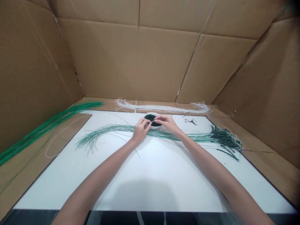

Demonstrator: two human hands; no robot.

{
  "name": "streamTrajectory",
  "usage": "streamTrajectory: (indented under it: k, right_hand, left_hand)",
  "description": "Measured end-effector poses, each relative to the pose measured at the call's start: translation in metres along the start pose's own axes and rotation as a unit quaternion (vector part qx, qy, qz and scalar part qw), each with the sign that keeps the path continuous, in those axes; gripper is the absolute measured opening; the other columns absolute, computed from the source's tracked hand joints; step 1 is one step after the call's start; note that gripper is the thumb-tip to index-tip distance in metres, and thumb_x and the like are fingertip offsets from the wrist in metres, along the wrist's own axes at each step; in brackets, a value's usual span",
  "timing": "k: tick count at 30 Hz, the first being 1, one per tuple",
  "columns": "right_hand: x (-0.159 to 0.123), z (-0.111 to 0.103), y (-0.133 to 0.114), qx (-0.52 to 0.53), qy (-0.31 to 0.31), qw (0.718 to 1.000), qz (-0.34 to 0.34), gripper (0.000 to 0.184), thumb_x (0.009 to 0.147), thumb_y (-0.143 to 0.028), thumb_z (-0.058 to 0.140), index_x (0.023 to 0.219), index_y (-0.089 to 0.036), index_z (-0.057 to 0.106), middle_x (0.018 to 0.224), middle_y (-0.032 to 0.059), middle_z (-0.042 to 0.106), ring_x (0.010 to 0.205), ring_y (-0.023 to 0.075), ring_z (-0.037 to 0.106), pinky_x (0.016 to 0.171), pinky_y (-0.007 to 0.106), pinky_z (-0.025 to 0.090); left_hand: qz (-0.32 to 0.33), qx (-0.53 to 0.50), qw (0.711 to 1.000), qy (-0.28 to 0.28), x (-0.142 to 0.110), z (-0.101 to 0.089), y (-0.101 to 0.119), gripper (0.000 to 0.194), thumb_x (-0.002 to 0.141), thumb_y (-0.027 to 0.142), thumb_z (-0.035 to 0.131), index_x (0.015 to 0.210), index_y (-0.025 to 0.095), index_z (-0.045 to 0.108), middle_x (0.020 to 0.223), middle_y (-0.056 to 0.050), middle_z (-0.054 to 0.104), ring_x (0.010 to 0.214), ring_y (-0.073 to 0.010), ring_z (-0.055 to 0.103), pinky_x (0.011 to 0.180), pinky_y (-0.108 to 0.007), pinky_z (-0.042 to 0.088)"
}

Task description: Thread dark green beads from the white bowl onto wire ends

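Note:
Over a white bowl (161, 127) of small dark beads (148, 117), my two hands meet with their fingertips almost touching. My left hand (141, 128) is closed in a pinch around a thin pale strand (152, 121). From the other side, my right hand (167, 122) pinches near the strand's tip; whether a bead is between those fingers is too small to tell. Beneath both wrists lies a long bundle of green strands (112, 128). Its right end carries dense dark green beaded tips (226, 137).
Loose dark beads (191, 121) lie scattered right of the bowl. A bundle of white strands (161, 108) stretches along the back edge. Bright green strands (53, 120) lie at the left. Cardboard walls (131, 62) enclose the white tabletop (140, 181) at the back and sides.

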State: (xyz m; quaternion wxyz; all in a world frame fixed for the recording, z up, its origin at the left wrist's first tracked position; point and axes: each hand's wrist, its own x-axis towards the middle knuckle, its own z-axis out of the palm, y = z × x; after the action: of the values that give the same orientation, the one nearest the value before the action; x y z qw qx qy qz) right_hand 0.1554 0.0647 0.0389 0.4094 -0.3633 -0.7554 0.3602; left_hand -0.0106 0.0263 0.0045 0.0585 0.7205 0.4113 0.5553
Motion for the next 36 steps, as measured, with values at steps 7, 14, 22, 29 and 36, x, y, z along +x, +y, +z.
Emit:
streamTrajectory:
  k: [7, 14, 22, 29, 36]
  right_hand:
    - [0.0006, -0.0001, 0.0009, -0.010, 0.004, 1.000, -0.009, 0.024, 0.067, -0.035, 0.061, 0.079, -0.015, 0.065, 0.077, 0.0052, 0.066, 0.071, 0.0165, 0.059, 0.067, 0.028, 0.044]
    - [0.0002, -0.0005, 0.0001, -0.003, 0.003, 1.000, -0.004, 0.024, 0.068, -0.035, 0.061, 0.080, -0.015, 0.065, 0.075, 0.0049, 0.066, 0.070, 0.0164, 0.059, 0.066, 0.028, 0.044]
    - [0.0004, -0.0006, 0.0005, -0.012, 0.004, 1.000, -0.011, 0.023, 0.068, -0.035, 0.061, 0.079, -0.016, 0.065, 0.075, 0.0043, 0.065, 0.069, 0.0158, 0.058, 0.065, 0.027, 0.044]
    - [0.0005, -0.0007, 0.0004, -0.004, 0.004, 1.000, -0.009, 0.022, 0.067, -0.035, 0.061, 0.078, -0.016, 0.065, 0.075, 0.0044, 0.065, 0.070, 0.0161, 0.059, 0.067, 0.028, 0.045]
    - [0.0010, -0.0009, 0.0010, -0.017, 0.003, 1.000, -0.012, 0.022, 0.068, -0.034, 0.061, 0.078, -0.015, 0.065, 0.075, 0.0046, 0.065, 0.069, 0.0157, 0.058, 0.066, 0.027, 0.044]
  left_hand:
    - [0.002, 0.000, 1.000, 0.002, -0.0001, 0.0006, -0.0011, 0.010, 0.081, 0.023, 0.049, 0.081, 0.016, 0.057, 0.077, 0.000, 0.050, 0.055, -0.0063, 0.041, 0.059, -0.019, 0.038]
    - [0.003, 0.002, 1.000, 0.005, -0.0003, 0.0004, -0.0009, 0.010, 0.081, 0.023, 0.049, 0.081, 0.016, 0.057, 0.077, -0.001, 0.051, 0.057, -0.0069, 0.043, 0.059, -0.019, 0.038]
    - [-0.002, 0.001, 1.000, 0.003, 0.0000, -0.0002, 0.0004, 0.010, 0.081, 0.023, 0.049, 0.081, 0.016, 0.057, 0.077, 0.000, 0.051, 0.055, -0.0065, 0.041, 0.058, -0.019, 0.038]
    - [-0.003, 0.001, 1.000, 0.000, 0.0000, -0.0003, 0.0004, 0.010, 0.081, 0.023, 0.049, 0.081, 0.016, 0.056, 0.076, 0.000, 0.051, 0.055, -0.0066, 0.042, 0.059, -0.019, 0.038]
    - [0.000, 0.000, 1.000, 0.002, -0.0002, -0.0001, 0.0001, 0.010, 0.081, 0.023, 0.049, 0.081, 0.017, 0.057, 0.077, -0.001, 0.051, 0.055, -0.0068, 0.042, 0.058, -0.019, 0.039]
